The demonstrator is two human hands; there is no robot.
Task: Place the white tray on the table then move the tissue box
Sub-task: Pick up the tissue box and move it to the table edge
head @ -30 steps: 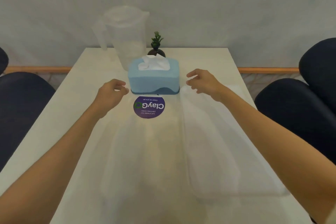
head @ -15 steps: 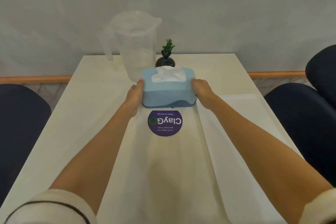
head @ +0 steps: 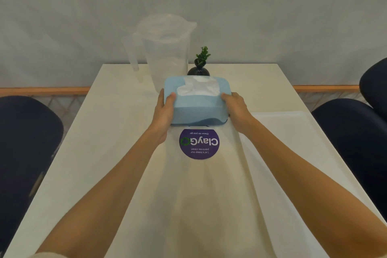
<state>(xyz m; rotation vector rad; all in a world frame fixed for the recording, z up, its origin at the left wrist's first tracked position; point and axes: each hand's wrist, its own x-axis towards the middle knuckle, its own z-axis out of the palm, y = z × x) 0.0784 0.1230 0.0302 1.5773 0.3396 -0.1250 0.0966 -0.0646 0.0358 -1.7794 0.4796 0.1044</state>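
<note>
Cream table (head: 109,132): long top running away from the camera, dark chairs on both sides. 1 white tray (head: 293,132) already lies flat on its right half, so step 1 of 2 looks done.

Clear plastic jug (head: 167,52): stands at the far end, handle to the left, just behind the tissue box.

Blue tissue box (head: 196,104): mid-table, beyond a round purple "ClayGo" sticker (head: 199,143), white tissue sticking out of the top slot. It appears tipped or lifted slightly toward the camera; whether the base has left the table cannot be told.

Left hand (head: 164,111): closed around the box's left end, thumb on the top edge, fingers hidden behind the side. Right hand (head: 235,109): wrapped round the right end the same way, thumb on top. Both hands grip the box and nothing else.

Small plant in a dark vase (head: 200,65): directly behind the box, close to the jug.

Judgement: step 2, moving the box, is in hand. Next move calls for an even 2-handed lift, clear of jug and vase. Destination not shown.
</note>
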